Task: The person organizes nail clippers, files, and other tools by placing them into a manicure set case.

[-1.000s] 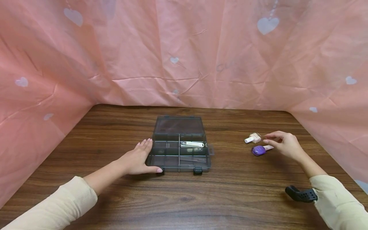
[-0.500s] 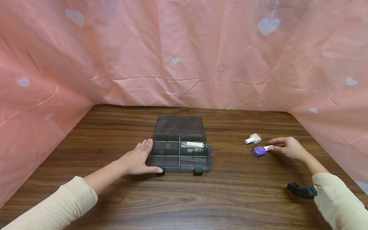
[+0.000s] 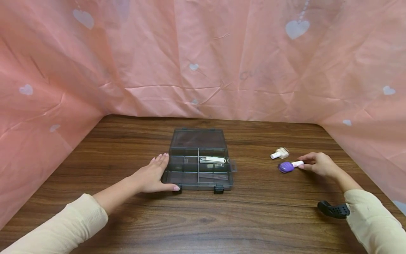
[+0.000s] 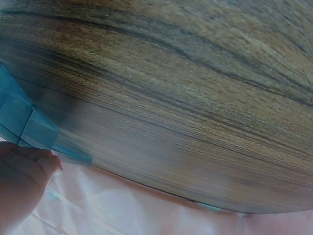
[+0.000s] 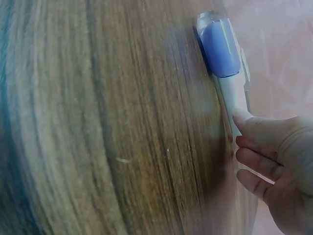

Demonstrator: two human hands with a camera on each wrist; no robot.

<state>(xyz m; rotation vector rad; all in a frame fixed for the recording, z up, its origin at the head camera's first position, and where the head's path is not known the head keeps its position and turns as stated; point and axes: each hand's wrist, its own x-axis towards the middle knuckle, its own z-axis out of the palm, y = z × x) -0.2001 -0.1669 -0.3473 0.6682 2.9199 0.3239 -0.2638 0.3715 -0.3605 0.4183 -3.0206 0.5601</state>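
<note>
At the right of the head view, my right hand (image 3: 320, 164) pinches the white cap of a purple nail polish bottle (image 3: 286, 167) between thumb and fingers. The right wrist view shows the thumb (image 5: 249, 122) on the cap, with the purple bottle (image 5: 221, 49) pointing away from the hand. Just behind lies a beige nail polish bottle (image 3: 282, 152) with a white cap. My left hand (image 3: 152, 175) rests with straight fingers along the left side of a dark see-through divider box (image 3: 182, 178), its thumb at the front latch. The box's lid (image 3: 199, 138) is folded back.
A nail clipper (image 3: 212, 160) and a few small flat items lie in the box's right compartments. The wooden table (image 3: 203, 218) ends at a pink curtain (image 3: 203, 70) at the back and both sides. A black strap (image 3: 333, 210) sticks out at the right sleeve.
My right hand has come down from above the purple bottle onto its white cap and now pinches it. The left hand and the box have stayed in place.
</note>
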